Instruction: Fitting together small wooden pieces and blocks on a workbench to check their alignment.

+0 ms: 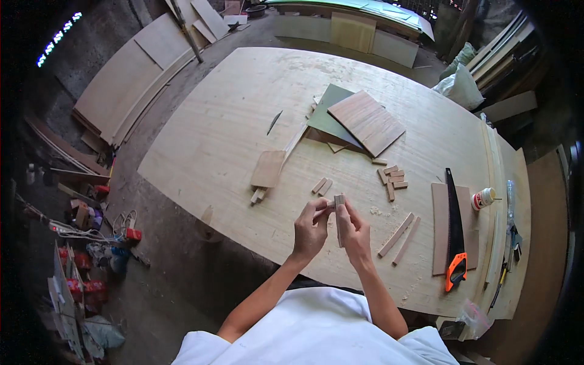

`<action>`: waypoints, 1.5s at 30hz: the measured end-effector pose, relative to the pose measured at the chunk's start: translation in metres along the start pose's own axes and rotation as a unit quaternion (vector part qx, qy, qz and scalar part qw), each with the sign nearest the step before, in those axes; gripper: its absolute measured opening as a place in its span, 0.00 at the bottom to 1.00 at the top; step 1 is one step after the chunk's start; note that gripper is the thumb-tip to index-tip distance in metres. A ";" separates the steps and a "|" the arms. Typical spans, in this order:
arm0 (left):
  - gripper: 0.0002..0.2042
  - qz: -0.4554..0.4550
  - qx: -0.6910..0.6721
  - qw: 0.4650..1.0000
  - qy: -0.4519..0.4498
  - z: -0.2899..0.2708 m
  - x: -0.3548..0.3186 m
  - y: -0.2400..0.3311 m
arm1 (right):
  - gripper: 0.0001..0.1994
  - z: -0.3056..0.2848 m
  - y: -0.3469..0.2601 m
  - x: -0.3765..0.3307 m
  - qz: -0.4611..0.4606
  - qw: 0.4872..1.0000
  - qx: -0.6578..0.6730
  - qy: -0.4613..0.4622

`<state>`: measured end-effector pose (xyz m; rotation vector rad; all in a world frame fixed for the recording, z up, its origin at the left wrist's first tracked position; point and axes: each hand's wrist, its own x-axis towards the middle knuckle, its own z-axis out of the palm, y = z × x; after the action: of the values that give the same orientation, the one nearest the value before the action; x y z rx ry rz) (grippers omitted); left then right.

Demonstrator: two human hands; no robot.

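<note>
Over the near edge of the table, my two hands meet in front of my body. My right hand is closed around a flat, narrow wooden piece, held upright, with a greyish top end. My left hand pinches a small wooden stick whose end touches or nearly touches that piece; the fingers hide most of it. Just beyond lie two short wooden blocks. To the right of my right hand rest two longer wooden strips, with sawdust scattered nearby.
A handsaw with an orange handle lies on a board at the right, beside a white glue bottle. Several small blocks sit below stacked panels. A thin wood piece rests on strips at the left.
</note>
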<state>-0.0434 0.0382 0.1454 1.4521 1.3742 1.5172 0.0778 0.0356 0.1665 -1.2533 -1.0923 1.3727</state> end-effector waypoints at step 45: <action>0.09 -0.018 -0.007 1.000 -0.009 0.001 0.018 0.011 | 0.25 0.001 -0.006 0.003 0.022 0.999 0.040 0.024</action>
<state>-0.0435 0.0529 0.1610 1.4212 1.3685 1.4854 0.0775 0.0397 0.1723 -1.2528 -0.9731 1.3981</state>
